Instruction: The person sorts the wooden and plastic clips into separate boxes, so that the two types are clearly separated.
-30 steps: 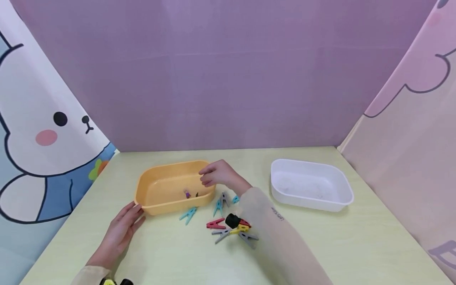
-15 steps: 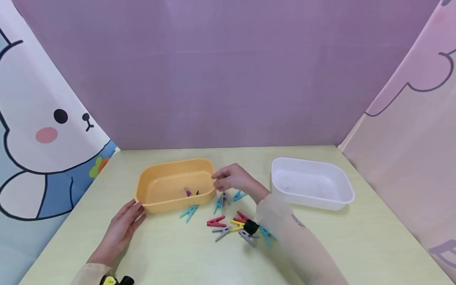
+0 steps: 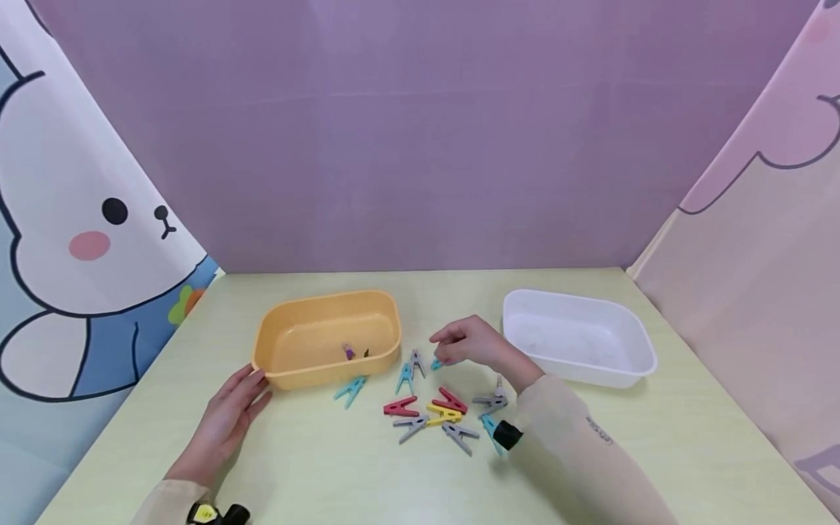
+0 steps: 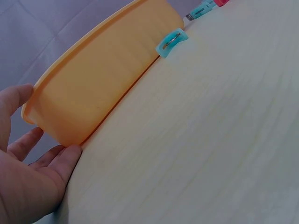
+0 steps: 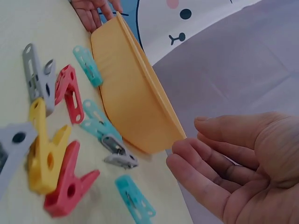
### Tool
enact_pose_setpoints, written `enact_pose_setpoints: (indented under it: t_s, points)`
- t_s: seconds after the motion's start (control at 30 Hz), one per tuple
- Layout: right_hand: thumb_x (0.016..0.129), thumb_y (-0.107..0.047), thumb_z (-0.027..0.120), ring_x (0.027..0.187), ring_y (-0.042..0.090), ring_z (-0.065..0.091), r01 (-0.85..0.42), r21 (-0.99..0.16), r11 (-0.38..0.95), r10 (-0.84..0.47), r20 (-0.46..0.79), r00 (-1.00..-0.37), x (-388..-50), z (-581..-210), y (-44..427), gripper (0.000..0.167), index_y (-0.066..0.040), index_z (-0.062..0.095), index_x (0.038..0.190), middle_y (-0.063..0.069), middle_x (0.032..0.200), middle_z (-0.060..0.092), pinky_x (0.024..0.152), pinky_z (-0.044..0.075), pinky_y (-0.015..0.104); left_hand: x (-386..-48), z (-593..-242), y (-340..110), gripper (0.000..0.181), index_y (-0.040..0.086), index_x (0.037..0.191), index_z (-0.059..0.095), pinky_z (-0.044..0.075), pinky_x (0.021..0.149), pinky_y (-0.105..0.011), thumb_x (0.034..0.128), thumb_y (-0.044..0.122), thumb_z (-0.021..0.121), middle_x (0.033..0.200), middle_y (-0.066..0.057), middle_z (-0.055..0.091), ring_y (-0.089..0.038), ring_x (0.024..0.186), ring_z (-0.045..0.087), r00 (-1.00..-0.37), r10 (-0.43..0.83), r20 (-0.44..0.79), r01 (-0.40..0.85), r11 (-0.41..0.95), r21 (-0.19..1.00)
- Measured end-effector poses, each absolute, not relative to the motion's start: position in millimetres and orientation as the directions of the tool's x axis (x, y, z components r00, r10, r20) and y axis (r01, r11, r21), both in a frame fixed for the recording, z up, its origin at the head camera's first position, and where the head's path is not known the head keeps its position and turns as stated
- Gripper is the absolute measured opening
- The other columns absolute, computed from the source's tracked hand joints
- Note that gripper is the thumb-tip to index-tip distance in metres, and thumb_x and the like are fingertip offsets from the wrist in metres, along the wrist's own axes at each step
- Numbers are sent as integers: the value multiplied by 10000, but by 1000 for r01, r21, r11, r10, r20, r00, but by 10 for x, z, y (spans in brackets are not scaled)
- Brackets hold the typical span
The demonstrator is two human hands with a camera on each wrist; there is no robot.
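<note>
My left hand touches the near left corner of a yellow-orange plastic basin; in the left wrist view its fingers lie relaxed against the wall. A purple item and a small dark one lie inside the basin, too small to identify. My right hand hovers right of the basin, fingers loosely bent, with nothing seen between them in the right wrist view. Partly under it in the head view is a teal clothespin. Other clothespins nearby include a grey one, a red one and a yellow one.
A white plastic basin stands at the right, behind my right forearm. More teal and grey clothespins, such as a teal clothespin by the basin's front wall, are scattered over the pale table. A purple cloth hangs behind.
My right hand has moved from over the yellow-orange basin to the right, out past its edge, uncovering more clothespins. My left hand stays at the basin's corner.
</note>
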State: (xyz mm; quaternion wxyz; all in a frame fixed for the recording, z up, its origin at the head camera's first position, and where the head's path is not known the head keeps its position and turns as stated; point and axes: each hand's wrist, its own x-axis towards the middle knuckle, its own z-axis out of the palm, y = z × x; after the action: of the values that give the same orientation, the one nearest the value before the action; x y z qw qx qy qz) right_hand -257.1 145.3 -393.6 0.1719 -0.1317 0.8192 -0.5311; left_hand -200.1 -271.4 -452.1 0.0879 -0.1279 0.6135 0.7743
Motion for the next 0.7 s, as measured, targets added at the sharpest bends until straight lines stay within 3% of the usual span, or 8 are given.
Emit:
enact_pose_setpoints:
  t_s: [0.2, 0.3, 0.43, 0.7]
  points:
    - [923, -14, 673, 921, 374, 700, -48, -915, 400, -409, -132, -903, -2495, -4020, 1655, 309, 116, 642, 1202, 143, 981, 726, 809, 609, 407, -2025, -4539, -2713, 769, 113, 1602, 106, 444, 1039, -217, 1026, 354, 555, 1453, 7, 364, 60, 1070, 565, -952, -19, -306, -294, -226, 928]
    - [920, -12, 674, 915, 380, 698, -52, -914, 403, -413, -131, -902, -2441, -4055, 1736, 313, 127, 637, 1198, 149, 982, 725, 805, 610, 408, -2018, -4548, -2711, 776, 102, 1601, 102, 450, 1032, -218, 1025, 353, 558, 1423, 19, 384, 59, 1072, 564, -955, -19, -297, -285, -221, 933]
    - [909, -11, 687, 873, 336, 707, -53, -909, 414, -403, -130, -906, -2359, -4103, 1852, 316, 135, 637, 1186, 143, 965, 724, 785, 614, 391, -2017, -4553, -2703, 788, 97, 1600, 101, 460, 1018, -213, 1020, 352, 569, 1362, 70, 422, 61, 1070, 568, -957, -17, -290, -279, -226, 933]
    - [896, -24, 691, 785, 203, 677, -116, -887, 447, -380, -71, -922, -2182, -4161, 2131, 315, 123, 649, 1171, 87, 898, 712, 736, 599, 324, -2019, -4529, -2681, 799, 111, 1603, 99, 446, 1031, -211, 1013, 373, 572, 1485, -5, 326, 68, 1071, 564, -954, -10, -299, -289, -230, 929]
